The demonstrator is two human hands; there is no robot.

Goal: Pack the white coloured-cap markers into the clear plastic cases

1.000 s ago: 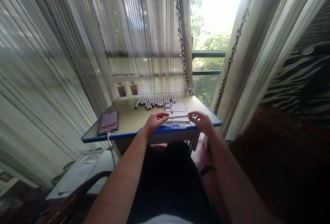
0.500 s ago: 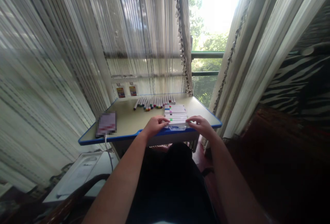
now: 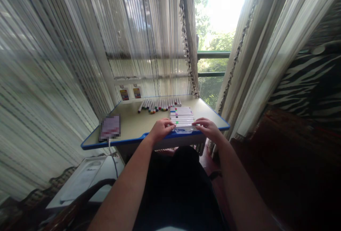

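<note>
A clear plastic marker case (image 3: 183, 130) lies at the desk's front edge, its handle towards me. White markers (image 3: 182, 117) fill it in a stack of rows, some showing green, blue, purple or red bands. My left hand (image 3: 162, 128) is closed at the left end of the nearest white marker (image 3: 184, 125), thumb and fingers pinched together. At that marker's right end, my right hand (image 3: 207, 128) pinches in the same way. The fingertips partly hide both ends and the case's near corners.
Loose white markers with coloured caps (image 3: 160, 105) lie in a spread at the back of the desk (image 3: 135, 124). A blurred-out device (image 3: 109, 127) with a cable sits at the left. Two tags (image 3: 136, 92) stand by the curtain. A white surface (image 3: 82, 177) is lower left.
Both hands stay at the two ends of the nearest marker, with slight finger shifts. The case appears a touch higher in view; the loose markers have not moved.
</note>
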